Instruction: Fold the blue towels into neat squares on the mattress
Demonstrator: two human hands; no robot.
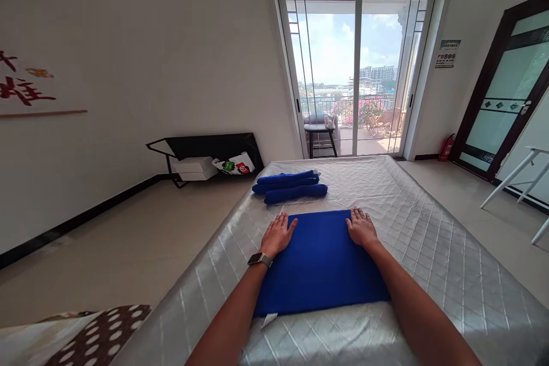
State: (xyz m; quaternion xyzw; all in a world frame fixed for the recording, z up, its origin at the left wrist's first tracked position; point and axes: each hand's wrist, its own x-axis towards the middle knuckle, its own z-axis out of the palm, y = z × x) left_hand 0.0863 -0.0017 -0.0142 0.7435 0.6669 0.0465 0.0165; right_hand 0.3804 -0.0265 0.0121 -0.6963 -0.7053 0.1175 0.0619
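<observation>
Hands flat on blue towel (319, 266), which lies spread on quilted mattress (429, 251) w/ plastic cover. Left hand (278, 235) presses far-left corner, right hand (361, 229) far-right corner; fingers spread, palms down, nothing pinched. Judging by pose, palms are smoothing/pinning the cloth so it stays flat. Most of the towel runs back from both palms toward the body, betw. the forearms; white tag at near-left edge. Just beyond fingertips, apart from them: rolled blue towels (289, 186), stacked side by side. Watch (259, 259) on left wrist.

Bare forearms, dark wristwatch (259, 259) on left wrist
</observation>
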